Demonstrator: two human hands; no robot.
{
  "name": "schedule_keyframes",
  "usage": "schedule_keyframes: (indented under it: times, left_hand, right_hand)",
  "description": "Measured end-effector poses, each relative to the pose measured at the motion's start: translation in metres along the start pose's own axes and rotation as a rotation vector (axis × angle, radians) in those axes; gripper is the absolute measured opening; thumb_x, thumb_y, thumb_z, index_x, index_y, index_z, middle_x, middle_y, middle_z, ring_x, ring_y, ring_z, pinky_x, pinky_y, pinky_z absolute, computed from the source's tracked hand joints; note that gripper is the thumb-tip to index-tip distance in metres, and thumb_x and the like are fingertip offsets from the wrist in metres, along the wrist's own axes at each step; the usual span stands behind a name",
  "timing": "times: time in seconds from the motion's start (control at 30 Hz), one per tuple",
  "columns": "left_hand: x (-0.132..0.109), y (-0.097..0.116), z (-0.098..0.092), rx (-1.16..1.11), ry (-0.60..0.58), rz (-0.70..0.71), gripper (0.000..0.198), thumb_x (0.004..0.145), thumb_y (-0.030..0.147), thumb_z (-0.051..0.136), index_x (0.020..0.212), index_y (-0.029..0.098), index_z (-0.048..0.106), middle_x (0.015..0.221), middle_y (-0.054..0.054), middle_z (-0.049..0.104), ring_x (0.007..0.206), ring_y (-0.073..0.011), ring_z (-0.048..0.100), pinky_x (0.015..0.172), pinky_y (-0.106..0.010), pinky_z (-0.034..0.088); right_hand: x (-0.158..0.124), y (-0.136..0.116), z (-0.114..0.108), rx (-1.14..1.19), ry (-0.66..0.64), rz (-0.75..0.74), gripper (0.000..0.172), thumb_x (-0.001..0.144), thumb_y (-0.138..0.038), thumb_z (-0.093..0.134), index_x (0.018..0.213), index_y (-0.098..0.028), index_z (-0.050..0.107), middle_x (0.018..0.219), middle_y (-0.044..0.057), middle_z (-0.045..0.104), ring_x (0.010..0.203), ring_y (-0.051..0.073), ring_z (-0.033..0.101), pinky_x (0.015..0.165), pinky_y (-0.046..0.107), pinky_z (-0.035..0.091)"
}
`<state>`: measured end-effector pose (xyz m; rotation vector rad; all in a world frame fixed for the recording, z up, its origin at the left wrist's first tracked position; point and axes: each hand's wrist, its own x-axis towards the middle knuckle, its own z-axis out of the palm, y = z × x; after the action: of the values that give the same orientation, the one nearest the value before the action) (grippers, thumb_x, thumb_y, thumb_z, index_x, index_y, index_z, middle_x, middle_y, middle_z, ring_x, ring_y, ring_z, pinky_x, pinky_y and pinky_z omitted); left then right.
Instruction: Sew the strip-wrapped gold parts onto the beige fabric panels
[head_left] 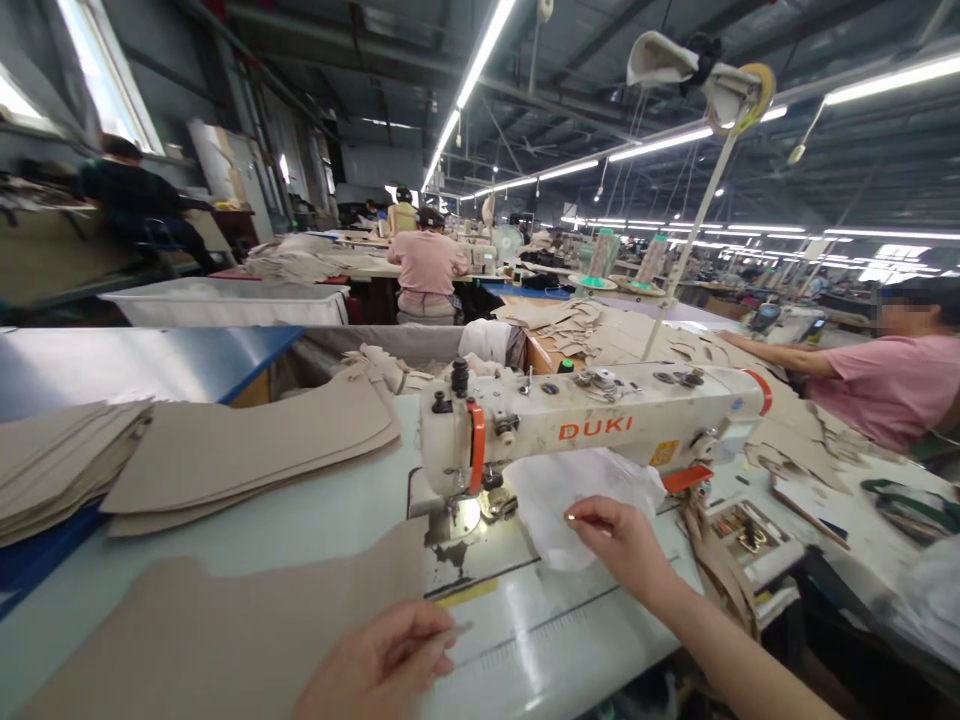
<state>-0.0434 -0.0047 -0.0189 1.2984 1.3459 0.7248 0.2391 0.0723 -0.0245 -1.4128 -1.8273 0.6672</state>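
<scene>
A white sewing machine [600, 420] marked DUKI stands before me, its needle area lit. My right hand [619, 545] is pinched in front of a white cloth [551, 500] hanging at the machine's arm; a tiny shiny bit shows at the fingertips, too small to name. My left hand [386, 660], lower on the table, has thumb and fingers pressed together with a thin pale tip sticking out, its kind unclear. Beside and behind that hand, a beige fabric panel [225, 620] lies flat, its right edge near the machine's bed plate [480, 560].
Stacked beige panels [262, 450] lie to the left. A parts tray [750, 535] with small metal pieces sits at the right, beside hanging beige strips [712, 560]. A thread stand pole [697, 235] rises behind the machine. A co-worker in pink [892, 370] reaches over cut pieces at right.
</scene>
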Motion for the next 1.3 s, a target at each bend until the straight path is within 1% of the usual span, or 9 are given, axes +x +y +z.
schedule_keyframes:
  times: [0.1,0.23,0.37,0.67,0.8,0.93,1.07,1.2,1.3]
  left_hand:
    - [-0.004,0.013,0.012,0.077,0.068,0.082,0.014,0.077,0.026,0.055,0.081,0.021,0.068,0.073,-0.001,0.069,0.072,-0.0182,0.065,0.068,-0.024,0.049]
    - [-0.004,0.026,0.025,0.284,0.212,0.344,0.015,0.081,0.022,0.053,0.080,0.023,0.067,0.076,0.000,0.069,0.069,-0.0149,0.064,0.067,-0.021,0.047]
    - [-0.004,0.024,0.023,0.415,0.355,0.527,0.016,0.082,0.017,0.050,0.078,0.022,0.065,0.074,0.000,0.068,0.067,-0.0131,0.063,0.065,-0.019,0.047]
    - [-0.009,0.011,0.020,0.568,0.459,0.641,0.018,0.085,0.014,0.046,0.078,0.021,0.061,0.069,0.001,0.062,0.062,-0.0122,0.060,0.061,-0.020,0.044]
    - [-0.010,0.011,0.020,0.487,0.408,0.549,0.020,0.085,0.017,0.046,0.075,0.020,0.063,0.071,-0.001,0.063,0.065,-0.0138,0.060,0.062,-0.022,0.044]
    - [-0.009,0.017,0.016,0.186,0.258,0.239,0.013,0.078,0.023,0.052,0.073,0.020,0.063,0.067,-0.001,0.064,0.061,-0.0146,0.060,0.060,-0.024,0.045]
    - [-0.009,0.021,0.014,-0.205,0.142,0.026,0.013,0.066,0.026,0.059,0.077,0.018,0.059,0.064,0.001,0.064,0.054,-0.0133,0.059,0.055,-0.024,0.047]
    - [-0.012,0.021,0.008,-0.332,0.070,-0.024,0.028,0.059,0.029,0.069,0.080,0.018,0.055,0.056,0.005,0.061,0.046,-0.0109,0.055,0.048,-0.022,0.044]
    - [-0.015,0.019,-0.002,-0.395,-0.022,-0.061,0.038,0.061,0.042,0.074,0.082,0.017,0.055,0.056,0.003,0.062,0.045,-0.0107,0.055,0.048,-0.023,0.043]
  right_hand:
    - [-0.019,-0.027,0.026,0.449,-0.005,0.095,0.016,0.074,-0.034,0.064,0.073,-0.018,0.069,0.068,0.002,0.069,0.062,0.016,0.061,0.059,0.025,0.048]
    - [-0.039,-0.060,0.063,0.719,-0.069,0.210,0.025,0.069,-0.042,0.073,0.070,-0.018,0.068,0.065,0.002,0.066,0.061,0.015,0.059,0.059,0.024,0.046]
    - [-0.045,-0.074,0.083,0.819,-0.094,0.251,0.029,0.068,-0.045,0.076,0.071,-0.017,0.067,0.063,0.001,0.065,0.061,0.014,0.059,0.059,0.022,0.046]
    - [-0.051,-0.079,0.092,0.736,-0.091,0.166,0.018,0.077,-0.036,0.068,0.083,-0.020,0.071,0.072,0.003,0.070,0.069,0.017,0.065,0.067,0.024,0.051]
    - [-0.053,-0.083,0.092,0.527,-0.023,0.025,0.013,0.081,-0.026,0.059,0.080,-0.020,0.070,0.069,0.002,0.066,0.065,0.015,0.062,0.061,0.022,0.049]
    - [-0.052,-0.087,0.089,0.475,-0.060,-0.004,0.011,0.081,-0.023,0.057,0.079,-0.019,0.067,0.073,0.002,0.064,0.069,0.015,0.061,0.064,0.023,0.048]
    - [-0.050,-0.087,0.090,0.711,-0.185,0.120,0.013,0.077,-0.031,0.065,0.074,-0.018,0.064,0.069,0.001,0.062,0.064,0.014,0.058,0.060,0.023,0.047]
    - [-0.047,-0.092,0.089,0.886,-0.308,0.266,0.030,0.066,-0.043,0.076,0.065,-0.018,0.060,0.056,-0.003,0.058,0.052,0.011,0.055,0.053,0.022,0.045]
    - [-0.047,-0.096,0.088,0.952,-0.352,0.353,0.035,0.061,-0.046,0.079,0.064,-0.017,0.059,0.055,-0.003,0.060,0.050,0.011,0.056,0.053,0.022,0.046]
